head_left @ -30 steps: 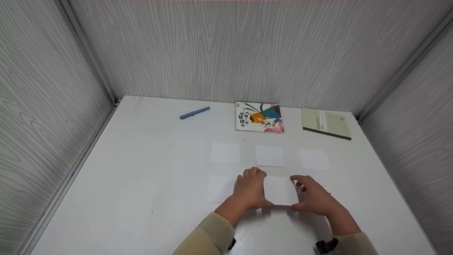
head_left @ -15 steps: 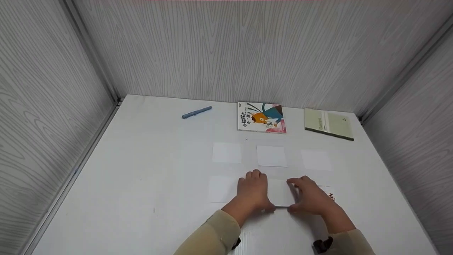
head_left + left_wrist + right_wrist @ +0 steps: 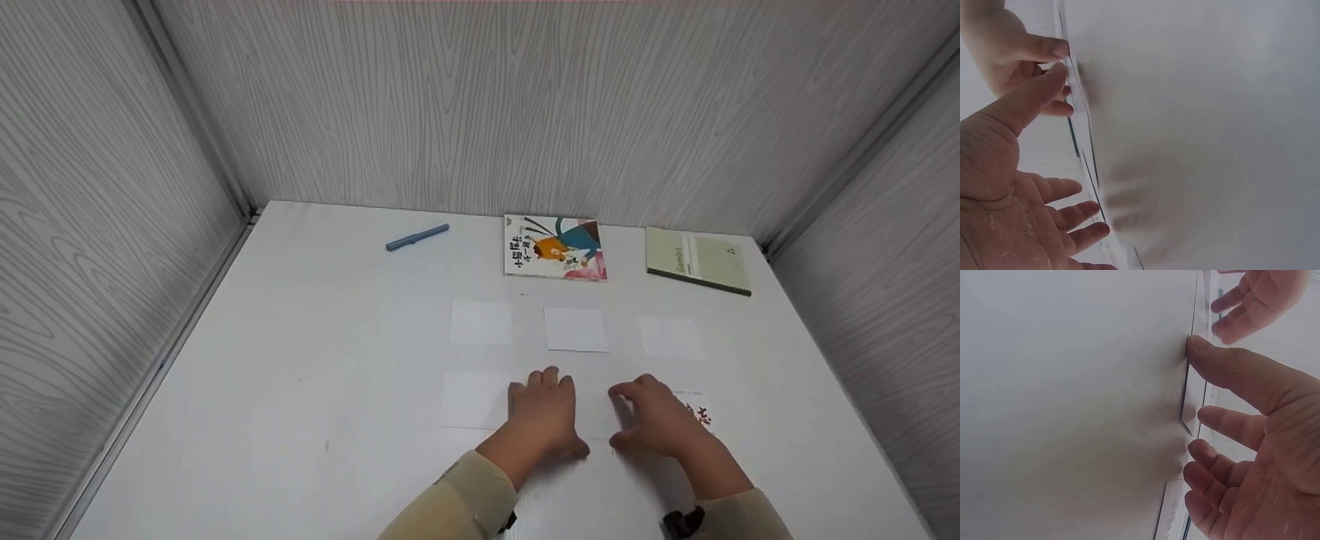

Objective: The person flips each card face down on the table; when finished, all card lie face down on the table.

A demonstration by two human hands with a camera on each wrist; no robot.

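My left hand (image 3: 544,409) and right hand (image 3: 652,416) rest on the white table (image 3: 337,337), one on each side of a white square card (image 3: 596,409) that lies flat between them. In the left wrist view the left hand's (image 3: 1016,185) thumb touches the card's near edge, its fingers loosely straight. The right wrist view shows the right hand's (image 3: 1252,455) thumb pressing that edge too, with the fingers relaxed. Neither hand curls round the card.
More white cards lie in two rows: three beyond the hands (image 3: 481,322) (image 3: 575,328) (image 3: 670,337), one left (image 3: 469,399), and one with red marks (image 3: 697,414) right. A blue pen (image 3: 417,237), a picture book (image 3: 554,247) and a green notebook (image 3: 697,261) lie by the back wall.
The card, held slightly raised between both hands a second ago, now lies flat on the table. Both hands have closed in over its sides and flattened.
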